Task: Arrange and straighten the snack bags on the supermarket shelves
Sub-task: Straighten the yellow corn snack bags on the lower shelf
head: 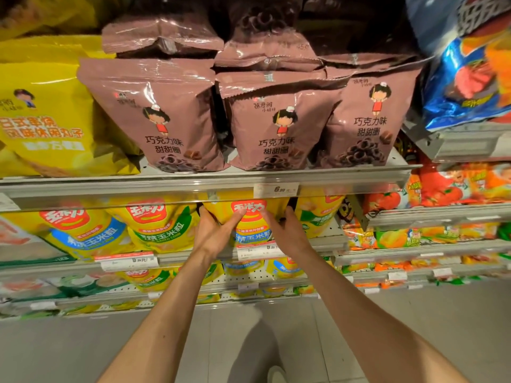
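floor [83, 349]: grey tiles below the shelving
shoe [276, 375]: pale toe at the frame's bottom edge
price tag [276, 188]: on the shelf's front edge

Yellow corn snack bag [250, 217] upright on second shelf.

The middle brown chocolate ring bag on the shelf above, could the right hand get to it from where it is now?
Probably yes. The middle brown bag stands at the open shelf front with nothing before it. The right hand is one shelf lower, gripping the yellow corn bag together with the left hand, so it must let go first.
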